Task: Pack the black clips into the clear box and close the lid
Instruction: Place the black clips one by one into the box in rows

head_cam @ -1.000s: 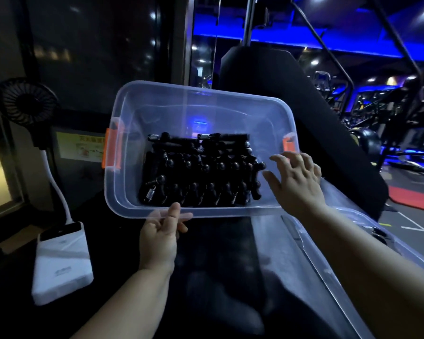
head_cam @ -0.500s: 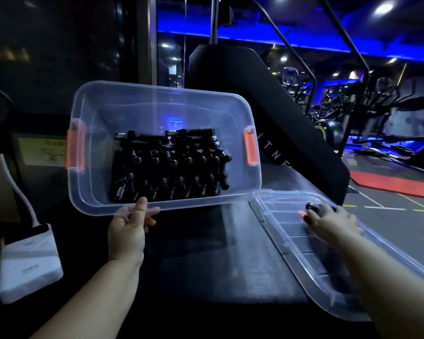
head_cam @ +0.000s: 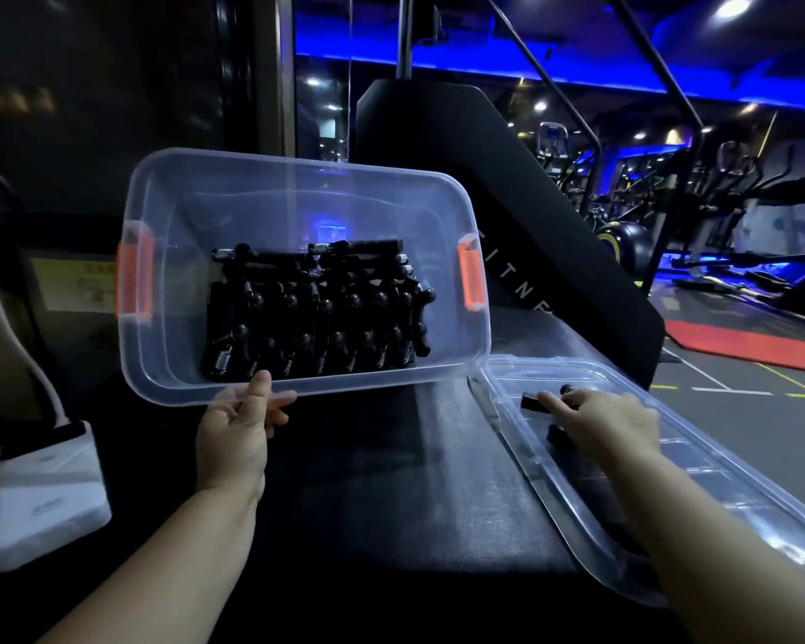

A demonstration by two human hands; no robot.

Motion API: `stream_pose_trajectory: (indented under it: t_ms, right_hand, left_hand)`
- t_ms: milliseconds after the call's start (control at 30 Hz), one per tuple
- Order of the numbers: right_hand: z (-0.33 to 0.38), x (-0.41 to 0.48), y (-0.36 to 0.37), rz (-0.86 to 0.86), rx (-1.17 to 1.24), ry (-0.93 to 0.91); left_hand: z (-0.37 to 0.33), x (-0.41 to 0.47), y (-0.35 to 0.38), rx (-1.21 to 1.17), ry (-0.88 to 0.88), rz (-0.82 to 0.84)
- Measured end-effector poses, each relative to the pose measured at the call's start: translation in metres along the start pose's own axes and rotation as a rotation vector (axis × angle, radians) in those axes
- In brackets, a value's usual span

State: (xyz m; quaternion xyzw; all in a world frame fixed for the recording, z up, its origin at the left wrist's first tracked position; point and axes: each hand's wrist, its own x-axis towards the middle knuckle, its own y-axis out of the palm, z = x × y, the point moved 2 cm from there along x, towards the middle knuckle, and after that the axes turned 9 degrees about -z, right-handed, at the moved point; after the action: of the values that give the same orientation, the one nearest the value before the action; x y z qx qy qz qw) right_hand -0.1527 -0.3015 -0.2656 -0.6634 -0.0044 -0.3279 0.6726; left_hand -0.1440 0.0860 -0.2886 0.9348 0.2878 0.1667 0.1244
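Premises: a commercial gym floor, dimly lit. Cardio machines (head_cam: pixel 740 188) stand grouped at right rear, with cross-trainer handles and a round flywheel housing (head_cam: pixel 623 239) discernible. Blue strip lighting (head_cam: pixel 600 83) runs along the ceiling edge, with round downlights (head_cam: pixel 733 7) above. The flooring is grey, with painted lines (head_cam: pixel 712 389) and a red mat (head_cam: pixel 740 343). The near surface is a textured black belt (head_cam: pixel 391 481) ending at a raked black console housing (head_cam: pixel 577 271) lettered "ITNE" (rest of the word hidden).

A white power bank (head_cam: pixel 43 495) with its white cable (head_cam: pixel 33 364) lies at the left on the dark table (head_cam: pixel 368 504). Behind it, exercise machines (head_cam: pixel 740 192) stand under blue lighting, near a red floor mat (head_cam: pixel 740 346).
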Motion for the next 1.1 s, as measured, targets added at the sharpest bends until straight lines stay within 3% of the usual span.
stream_pose_trajectory:
  t_ms: [100,233,433,667,833,1100]
  right_hand:
    - [0.005,-0.004,-0.003,-0.054,0.062,-0.082]
    - [-0.008,-0.002,0.0,-0.129,0.165,0.015]
    - [-0.021,0.006,0.021,0.184,0.178,0.159]
    - [-0.029,0.007,0.016,0.169,0.156,0.223]
    - [-0.04,0.007,0.013,0.006,0.206,0.308]
    - [-0.042,0.007,0.005,-0.264,0.608,0.347]
  left_hand:
    - [0.001,0.0,0.001,-0.003,0.0,0.003]
    - [0.001,0.0,0.0,-0.004,-0.001,-0.001]
    - [0.001,0.0,0.0,-0.006,0.0,-0.001]
    - [0.003,0.002,0.0,-0.007,0.006,0.002]
    - [0.006,0.004,0.0,-0.001,0.01,0.007]
    - [0.008,0.004,0.0,-0.004,0.011,0.007]
